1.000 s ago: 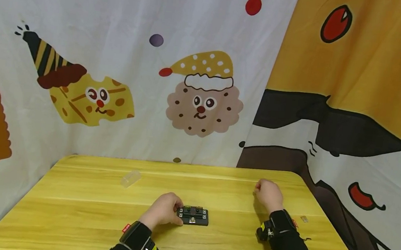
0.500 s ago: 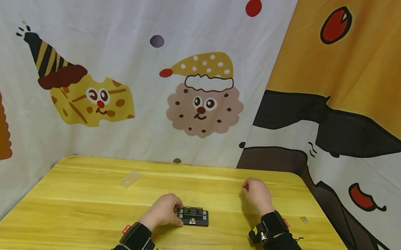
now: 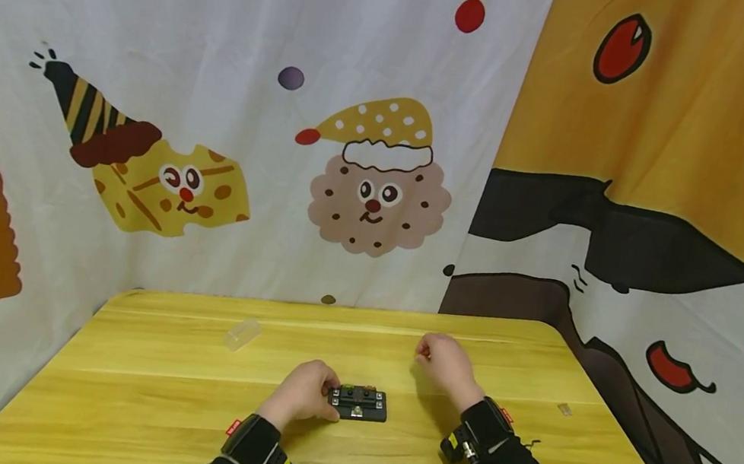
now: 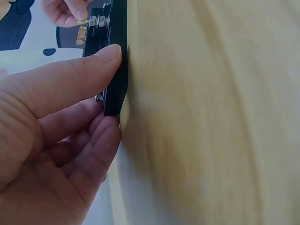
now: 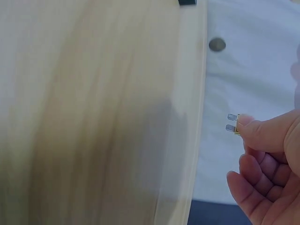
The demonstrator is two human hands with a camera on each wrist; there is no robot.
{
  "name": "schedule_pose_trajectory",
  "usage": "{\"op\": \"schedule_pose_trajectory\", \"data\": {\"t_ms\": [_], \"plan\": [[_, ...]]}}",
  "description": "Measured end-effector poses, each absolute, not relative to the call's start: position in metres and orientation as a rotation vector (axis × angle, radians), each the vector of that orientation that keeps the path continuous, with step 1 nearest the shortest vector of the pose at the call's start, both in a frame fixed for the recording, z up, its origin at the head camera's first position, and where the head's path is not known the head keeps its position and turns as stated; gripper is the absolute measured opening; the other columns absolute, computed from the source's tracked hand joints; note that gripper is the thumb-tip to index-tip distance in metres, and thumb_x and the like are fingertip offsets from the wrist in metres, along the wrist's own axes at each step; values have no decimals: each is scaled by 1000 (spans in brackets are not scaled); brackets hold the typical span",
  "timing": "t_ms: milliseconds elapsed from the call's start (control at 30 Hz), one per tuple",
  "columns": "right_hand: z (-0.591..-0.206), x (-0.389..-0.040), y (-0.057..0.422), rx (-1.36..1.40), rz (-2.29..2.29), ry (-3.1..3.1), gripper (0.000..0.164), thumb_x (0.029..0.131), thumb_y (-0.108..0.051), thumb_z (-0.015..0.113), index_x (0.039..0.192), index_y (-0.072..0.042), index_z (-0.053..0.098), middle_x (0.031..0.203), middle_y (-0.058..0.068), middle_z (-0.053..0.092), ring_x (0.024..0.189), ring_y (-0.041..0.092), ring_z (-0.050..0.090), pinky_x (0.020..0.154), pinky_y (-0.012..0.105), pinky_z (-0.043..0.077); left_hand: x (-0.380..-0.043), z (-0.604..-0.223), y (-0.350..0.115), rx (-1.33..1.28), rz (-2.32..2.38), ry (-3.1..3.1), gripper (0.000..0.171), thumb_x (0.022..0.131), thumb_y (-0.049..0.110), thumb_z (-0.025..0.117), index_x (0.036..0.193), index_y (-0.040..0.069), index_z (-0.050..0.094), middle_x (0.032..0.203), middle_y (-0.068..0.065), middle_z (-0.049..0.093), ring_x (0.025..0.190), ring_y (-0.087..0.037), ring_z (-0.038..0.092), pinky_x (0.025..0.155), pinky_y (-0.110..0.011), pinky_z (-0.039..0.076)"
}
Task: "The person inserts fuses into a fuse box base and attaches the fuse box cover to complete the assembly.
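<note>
A black fuse block (image 3: 359, 407) with metal screw terminals lies on the table. My left hand (image 3: 302, 394) grips its left end, thumb on the upper side and fingertips at the edge, as the left wrist view shows. An orange blade fuse (image 4: 81, 35) sits on the block there. To the block's upper right, raised over the table, my right hand (image 3: 446, 364) pinches a small yellow blade fuse (image 5: 237, 124) between thumb and finger. Its two metal prongs point away from the fingertips, apart from the block. Most of its yellow body is hidden by the thumb.
A clear plastic case (image 3: 242, 334) lies at the table's back left. On the right are a small flat clear piece (image 3: 564, 409) and a thin dark bit (image 3: 532, 443) beside the right sleeve. A printed curtain (image 3: 367, 277) hangs behind the wooden table (image 3: 154, 391).
My right hand has moved left across the table, nearer to the fuse block, with the yellow blade fuse. The left hand and the block have stayed put.
</note>
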State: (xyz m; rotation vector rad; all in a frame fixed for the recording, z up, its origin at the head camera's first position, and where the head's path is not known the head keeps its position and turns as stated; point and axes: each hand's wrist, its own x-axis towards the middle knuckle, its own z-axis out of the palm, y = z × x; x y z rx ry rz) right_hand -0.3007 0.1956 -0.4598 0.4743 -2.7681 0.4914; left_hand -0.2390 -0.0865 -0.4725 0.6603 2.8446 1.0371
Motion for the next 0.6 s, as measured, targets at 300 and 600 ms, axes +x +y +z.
{"op": "schedule_pose_trajectory", "data": {"t_ms": [300, 600], "plan": [[-459, -291, 169, 617, 527, -2733, 20, 83, -11, 80, 78, -17, 62, 76, -7, 56, 72, 11, 54, 67, 31, 47, -238, -472, -87, 654, 1048, 2838, 42, 67, 15, 93, 101, 2, 73, 87, -3, 58, 76, -16, 51, 72, -37, 47], [-454, -275, 147, 807, 553, -2640, 19, 84, -13, 79, 81, -19, 62, 79, -10, 56, 76, 10, 54, 70, 30, 47, -239, -472, -87, 676, 1025, 2862, 41, 65, 16, 94, 97, 2, 73, 84, -1, 57, 75, -15, 51, 71, -35, 46]]}}
